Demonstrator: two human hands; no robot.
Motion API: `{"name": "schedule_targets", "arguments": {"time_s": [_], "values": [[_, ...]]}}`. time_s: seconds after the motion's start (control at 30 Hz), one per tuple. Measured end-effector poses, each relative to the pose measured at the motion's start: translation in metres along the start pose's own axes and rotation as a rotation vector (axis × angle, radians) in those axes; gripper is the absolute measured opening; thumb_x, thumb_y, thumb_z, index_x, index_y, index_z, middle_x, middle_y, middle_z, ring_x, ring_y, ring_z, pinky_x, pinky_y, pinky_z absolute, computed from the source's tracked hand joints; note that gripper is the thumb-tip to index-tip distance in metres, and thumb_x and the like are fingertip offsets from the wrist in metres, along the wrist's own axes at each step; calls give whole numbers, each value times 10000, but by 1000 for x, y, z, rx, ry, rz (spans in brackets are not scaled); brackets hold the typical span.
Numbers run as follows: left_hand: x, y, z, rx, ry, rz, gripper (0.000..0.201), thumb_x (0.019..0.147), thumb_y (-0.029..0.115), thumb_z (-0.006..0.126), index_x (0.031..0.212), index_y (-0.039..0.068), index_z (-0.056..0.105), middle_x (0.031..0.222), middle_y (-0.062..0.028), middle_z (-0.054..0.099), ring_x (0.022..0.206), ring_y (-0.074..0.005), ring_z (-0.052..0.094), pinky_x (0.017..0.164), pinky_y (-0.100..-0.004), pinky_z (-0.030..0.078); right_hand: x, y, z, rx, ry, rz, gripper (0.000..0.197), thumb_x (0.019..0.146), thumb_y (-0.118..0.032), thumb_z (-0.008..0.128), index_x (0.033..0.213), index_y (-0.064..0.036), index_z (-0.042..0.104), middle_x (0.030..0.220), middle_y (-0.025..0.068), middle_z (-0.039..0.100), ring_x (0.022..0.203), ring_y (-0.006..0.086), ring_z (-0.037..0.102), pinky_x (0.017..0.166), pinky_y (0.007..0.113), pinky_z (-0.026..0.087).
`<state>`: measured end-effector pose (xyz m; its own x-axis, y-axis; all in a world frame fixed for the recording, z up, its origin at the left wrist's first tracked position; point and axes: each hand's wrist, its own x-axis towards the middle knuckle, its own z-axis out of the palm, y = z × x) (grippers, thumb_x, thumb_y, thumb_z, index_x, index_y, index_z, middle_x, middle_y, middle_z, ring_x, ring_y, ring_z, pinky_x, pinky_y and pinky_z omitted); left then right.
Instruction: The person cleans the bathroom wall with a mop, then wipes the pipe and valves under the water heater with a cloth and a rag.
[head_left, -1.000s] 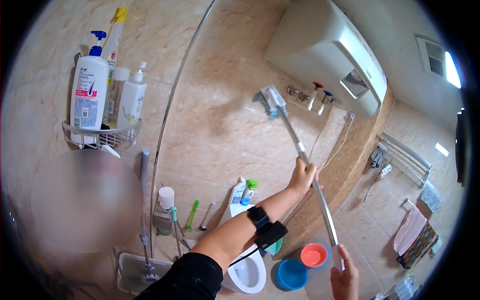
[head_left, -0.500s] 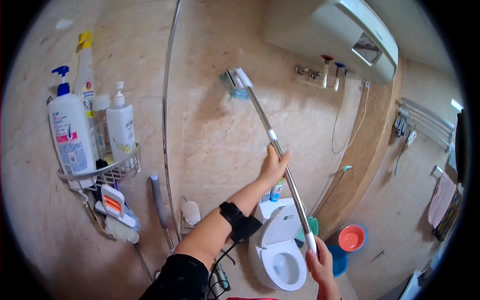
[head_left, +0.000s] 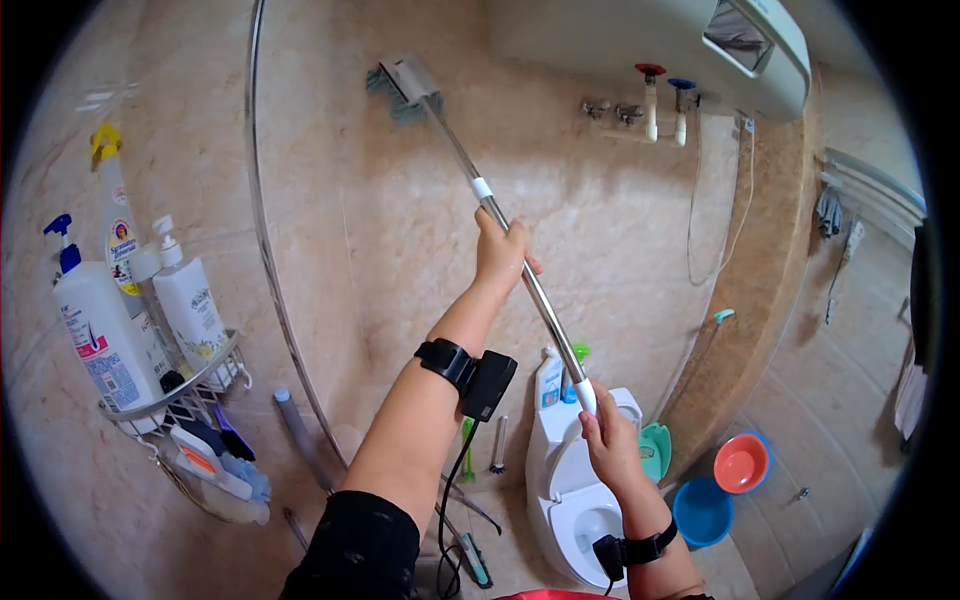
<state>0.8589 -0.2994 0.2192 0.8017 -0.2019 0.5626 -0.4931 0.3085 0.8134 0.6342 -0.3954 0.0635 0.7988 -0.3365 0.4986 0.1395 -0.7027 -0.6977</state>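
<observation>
Two bare hands grip a long metal pole with a flat scrubbing head, held up against a beige marble-look bathroom wall. Left hand (head_left: 498, 252) is raised, its fingers wrapped closed around the middle of the long-handled scrubber (head_left: 505, 235); a black wrist device (head_left: 468, 369) with a dangling cable is strapped to that forearm. Right hand (head_left: 608, 437) sits lower, fingers closed around the white end grip of the pole, with a black band on its wrist. Up the slanting pole, the scrubber head (head_left: 405, 82) presses flat on the wall near the top, left of a white water heater (head_left: 650, 35) with red and blue pipe fittings beneath it. At far left a wire corner shelf (head_left: 190, 385) holds white pump and spray bottles (head_left: 100, 335). A curved chrome rail (head_left: 268, 250) runs down the wall. Below the hands stand a white toilet (head_left: 570, 490), a blue basin (head_left: 703, 510) and a red basin (head_left: 742, 463) on the floor.
</observation>
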Motion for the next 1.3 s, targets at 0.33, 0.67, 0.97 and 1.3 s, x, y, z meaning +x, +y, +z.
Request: {"name": "schedule_targets", "arguments": {"time_s": [0.33,0.67,0.97,1.3], "values": [[18,-69,70,18,-61,-21,488,853,55,400,1284,111,179,703,-100,452,407,-221,513,385,-359,502,27,90,-14,33,42,-8,400,904,-171,499,1293,-110,434,923,217,627,838,368,627,715,404,483],[12,-105,125,56,-71,-77,499,861,62,413,1298,121,179,731,-107,470,415,-214,502,371,-356,490,26,153,-19,95,11,81,403,904,-160,477,1295,-86,413,979,236,606,886,407,604,747,424,471],[-16,-133,157,398,-197,-175,515,893,155,444,1317,112,153,712,-186,568,446,-262,573,393,-381,474,-11,192,26,554,-69,438,399,913,-107,436,1304,-44,382,846,149,610,744,293,598,702,405,469],[-75,-132,39,498,66,-193,451,879,97,456,1256,68,211,604,-106,539,424,-227,568,388,-361,476,-45,152,62,373,-185,-1,413,901,-136,480,1291,-39,383,839,186,570,734,321,585,704,388,467]]}}
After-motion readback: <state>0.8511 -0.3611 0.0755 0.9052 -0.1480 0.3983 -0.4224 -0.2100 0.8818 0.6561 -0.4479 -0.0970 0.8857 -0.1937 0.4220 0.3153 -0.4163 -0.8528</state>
